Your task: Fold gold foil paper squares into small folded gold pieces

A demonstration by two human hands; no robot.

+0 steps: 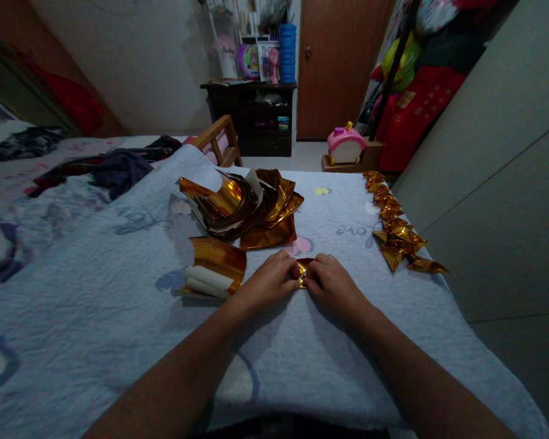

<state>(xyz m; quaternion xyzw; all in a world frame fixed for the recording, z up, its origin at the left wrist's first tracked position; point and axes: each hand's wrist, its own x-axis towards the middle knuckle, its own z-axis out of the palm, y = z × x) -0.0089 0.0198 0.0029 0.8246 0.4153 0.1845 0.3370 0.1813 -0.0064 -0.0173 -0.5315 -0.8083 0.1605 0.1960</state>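
A small piece of gold foil paper lies on the cloth in front of me, its middle showing between my hands. My left hand is closed on its left end, fingertips pinching the edge. On the other end, my right hand is closed in the same way, thumb toward me. Beyond the left hand is a fanned pile of gold foil sheets. Nearer, to the left, some curled gold sheets with white backs rest by my left wrist.
Several folded gold foil pieces lie in a row along the right side of the pale blue blanket. A grey panel borders that side. Past the far edge are a wooden chair, a pink toy and a dark cabinet.
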